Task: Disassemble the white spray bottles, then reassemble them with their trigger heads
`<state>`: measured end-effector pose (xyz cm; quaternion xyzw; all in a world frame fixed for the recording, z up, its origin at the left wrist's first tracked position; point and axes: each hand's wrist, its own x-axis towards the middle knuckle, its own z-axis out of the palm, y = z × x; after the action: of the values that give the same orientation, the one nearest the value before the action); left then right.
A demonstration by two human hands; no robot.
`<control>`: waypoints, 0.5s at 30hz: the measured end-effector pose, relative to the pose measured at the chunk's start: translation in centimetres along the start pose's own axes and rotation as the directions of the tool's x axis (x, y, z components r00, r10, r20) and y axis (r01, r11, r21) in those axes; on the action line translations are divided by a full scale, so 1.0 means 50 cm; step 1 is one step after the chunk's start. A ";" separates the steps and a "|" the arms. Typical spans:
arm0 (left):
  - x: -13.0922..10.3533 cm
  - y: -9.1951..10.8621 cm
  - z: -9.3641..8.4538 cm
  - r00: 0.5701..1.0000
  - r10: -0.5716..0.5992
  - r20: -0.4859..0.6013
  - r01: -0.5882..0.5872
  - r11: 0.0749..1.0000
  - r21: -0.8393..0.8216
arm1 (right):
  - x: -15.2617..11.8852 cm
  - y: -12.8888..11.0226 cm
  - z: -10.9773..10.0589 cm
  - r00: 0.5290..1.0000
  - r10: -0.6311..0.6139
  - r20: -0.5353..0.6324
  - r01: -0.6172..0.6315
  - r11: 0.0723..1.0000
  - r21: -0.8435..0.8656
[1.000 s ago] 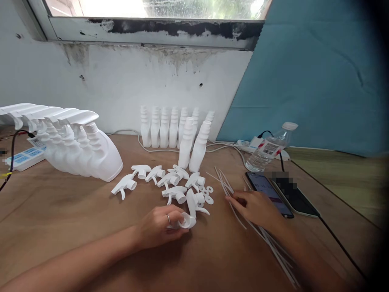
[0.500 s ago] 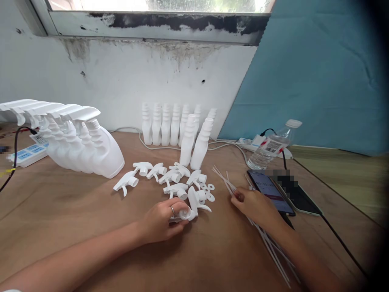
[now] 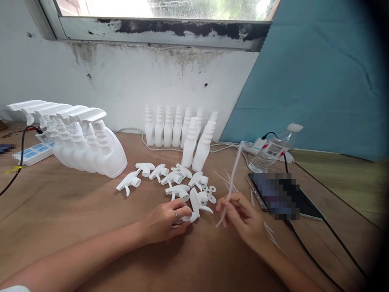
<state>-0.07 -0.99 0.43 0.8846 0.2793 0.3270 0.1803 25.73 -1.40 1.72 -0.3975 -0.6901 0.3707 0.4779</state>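
Observation:
My left hand (image 3: 170,219) is closed around a white spray head, mostly hidden under its fingers, low over the table. Between the thumb and fingers of my right hand (image 3: 240,215) is a thin white tube (image 3: 233,174), standing up at a slant. Several white trigger spray heads (image 3: 173,177) lie beyond my left hand. One spray head (image 3: 197,201) lies right beside its fingertips. Small white rings (image 3: 212,189) are to the right of the heads. More thin tubes (image 3: 273,235) lie under and beside my right wrist.
Empty-looking white bottles (image 3: 168,127) stand by the wall, two nearer ones (image 3: 203,148) in front. Assembled spray bottles (image 3: 106,150) stand at the left by a power strip (image 3: 36,153). A clear water bottle (image 3: 273,150), phone (image 3: 273,196) and cables are at the right.
My right hand has lifted a tube off the bundle and moved slightly left, turning it upright. My left hand has stayed around the spray head. The view has shifted a little.

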 end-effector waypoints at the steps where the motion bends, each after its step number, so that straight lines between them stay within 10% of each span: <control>1: 0.000 0.000 0.000 1.000 0.003 0.001 -0.003 1.000 0.001 | -0.007 0.002 0.008 0.998 -0.032 0.047 0.033 0.999 -0.027; 10: 0.003 0.001 -0.003 0.999 -0.003 0.043 0.003 1.000 0.008 | -0.005 -0.013 0.037 0.962 -0.131 0.240 0.204 0.928 -0.311; 15: -0.002 0.000 0.003 0.996 -0.088 0.023 0.089 0.994 -0.066 | 0.002 -0.030 0.036 0.979 -0.124 0.160 0.158 0.963 -0.219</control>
<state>-0.02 -1.07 0.25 0.8680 0.3055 0.3191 0.2269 23.73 -2.17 2.59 -0.3720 -0.7877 0.2811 0.4026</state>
